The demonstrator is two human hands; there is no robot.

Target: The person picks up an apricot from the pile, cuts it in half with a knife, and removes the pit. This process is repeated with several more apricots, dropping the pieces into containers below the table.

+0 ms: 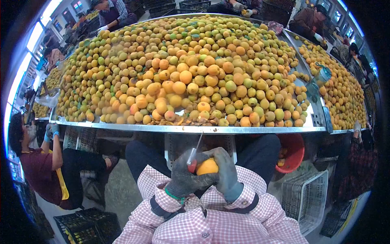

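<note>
My left hand (pixel 185 175), in a dark grey glove, is closed around a small knife with a red handle (pixel 191 163); its thin blade (pixel 199 142) points up toward the table edge. An orange-yellow apricot (pixel 207 166) sits between my two hands, above my lap. My right hand (pixel 227 173), in a grey glove, wraps its fingers round the apricot from the right side. My left fingers also lie against the fruit. In front of me, a large heap of apricots (pixel 178 77) covers the metal-edged table (pixel 162 129), with cut pieces near its front edge.
A red bucket (pixel 293 152) stands at my right knee, beside a white plastic crate (pixel 304 199). Black crates (pixel 87 225) lie at the lower left. A clear bottle (pixel 321 77) stands on the table divider. Other people work around the tables.
</note>
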